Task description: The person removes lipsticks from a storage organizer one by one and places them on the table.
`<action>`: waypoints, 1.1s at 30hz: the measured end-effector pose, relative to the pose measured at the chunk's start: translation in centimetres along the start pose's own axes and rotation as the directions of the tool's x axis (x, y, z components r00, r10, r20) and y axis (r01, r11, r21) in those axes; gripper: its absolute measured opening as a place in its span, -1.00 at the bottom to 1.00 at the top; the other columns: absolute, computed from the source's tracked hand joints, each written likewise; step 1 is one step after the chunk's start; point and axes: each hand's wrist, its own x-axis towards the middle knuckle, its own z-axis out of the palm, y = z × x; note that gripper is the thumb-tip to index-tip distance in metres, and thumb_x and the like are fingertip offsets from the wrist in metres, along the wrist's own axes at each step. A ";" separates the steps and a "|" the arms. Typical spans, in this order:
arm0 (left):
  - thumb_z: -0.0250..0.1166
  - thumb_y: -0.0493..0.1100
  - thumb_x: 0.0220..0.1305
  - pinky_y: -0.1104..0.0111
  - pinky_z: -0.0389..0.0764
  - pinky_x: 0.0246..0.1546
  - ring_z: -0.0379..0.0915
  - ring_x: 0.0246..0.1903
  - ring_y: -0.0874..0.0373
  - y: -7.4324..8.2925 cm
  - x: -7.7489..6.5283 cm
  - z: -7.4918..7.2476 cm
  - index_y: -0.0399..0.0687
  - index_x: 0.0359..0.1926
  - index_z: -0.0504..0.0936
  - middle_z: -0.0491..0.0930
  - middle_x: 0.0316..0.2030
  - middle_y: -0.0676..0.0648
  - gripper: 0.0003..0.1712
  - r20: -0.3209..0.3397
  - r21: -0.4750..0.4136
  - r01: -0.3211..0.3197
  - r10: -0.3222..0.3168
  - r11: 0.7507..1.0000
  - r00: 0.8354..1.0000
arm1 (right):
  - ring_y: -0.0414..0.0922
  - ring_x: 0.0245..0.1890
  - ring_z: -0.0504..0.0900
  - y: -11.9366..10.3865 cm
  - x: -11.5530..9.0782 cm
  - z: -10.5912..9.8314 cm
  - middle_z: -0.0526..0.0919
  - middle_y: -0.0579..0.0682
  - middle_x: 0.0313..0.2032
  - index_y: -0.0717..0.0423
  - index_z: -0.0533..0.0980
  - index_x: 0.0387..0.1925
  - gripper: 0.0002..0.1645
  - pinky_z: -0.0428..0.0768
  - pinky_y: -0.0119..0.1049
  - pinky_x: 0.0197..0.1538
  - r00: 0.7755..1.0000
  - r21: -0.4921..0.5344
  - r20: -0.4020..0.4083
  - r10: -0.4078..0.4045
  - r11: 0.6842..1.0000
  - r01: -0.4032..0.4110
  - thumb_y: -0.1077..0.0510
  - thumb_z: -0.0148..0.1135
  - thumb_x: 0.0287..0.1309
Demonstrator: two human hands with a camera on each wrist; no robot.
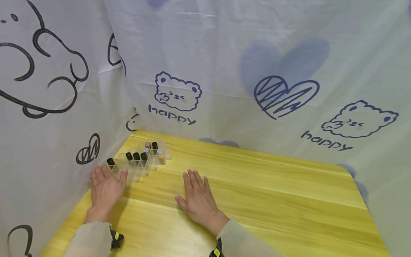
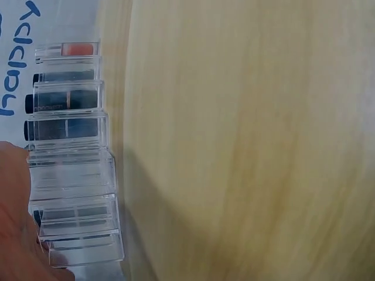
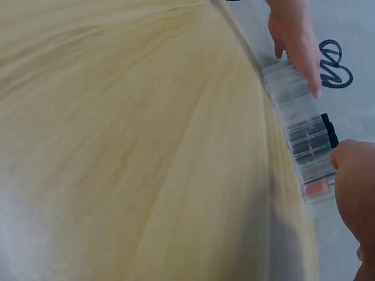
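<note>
A clear stepped organizer with several compartments stands at the far left of the table, close to the wall cloth. In it are several small upright tubes with black caps, plus a few with pale or pinkish tops; they look like lipsticks. A red one shows through the clear wall in the left wrist view. My left hand is at the organizer's near left end, fingers extended and thumb apart, seemingly touching it. To the right of the organizer, my right hand reaches forward over the table with straight fingers, holding nothing.
The yellow wood-grain table has rounded far corners. White cloth printed with bears, hearts and the word "happy" hangs behind and along the left side. A black strap device sits on each wrist.
</note>
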 end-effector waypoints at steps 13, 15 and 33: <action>-0.24 0.38 0.61 -0.41 -0.20 0.47 -0.48 0.50 -0.70 0.3 0.2 0.2 -0.70 0.51 -0.46 -0.47 0.49 -0.75 0.21 0.080 -0.056 -0.005 0.009 0.998 0.997 | 0.15 0.68 -0.02 0.6 0.0 1.3 0.00 0.20 0.66 0.21 -0.05 0.68 -0.04 0.17 0.15 0.59 0.996 0.078 0.067 0.051 0.995 -0.056 -0.29 -0.09 0.60; -0.23 0.40 0.60 -0.42 -0.19 0.47 -0.49 0.51 -0.69 0.5 0.1 0.2 -0.69 0.51 -0.48 -0.48 0.50 -0.74 0.23 0.101 -0.057 -0.009 0.014 0.998 0.995 | 0.14 0.68 -0.02 0.7 0.1 1.3 0.00 0.20 0.66 0.21 -0.05 0.67 -0.04 0.17 0.15 0.59 0.997 0.072 0.061 0.051 0.996 -0.055 -0.29 -0.08 0.60; -0.12 0.46 0.55 -0.33 -0.23 0.52 -0.50 0.57 -0.57 2.8 -0.9 0.8 -0.56 0.57 -0.44 -0.48 0.57 -0.62 0.27 0.185 -0.044 -0.104 0.110 0.994 0.977 | 0.13 0.68 -0.04 2.6 1.5 0.7 -0.02 0.19 0.67 0.21 -0.07 0.68 -0.01 0.15 0.16 0.60 0.994 0.006 0.043 0.103 0.995 -0.103 -0.31 -0.08 0.59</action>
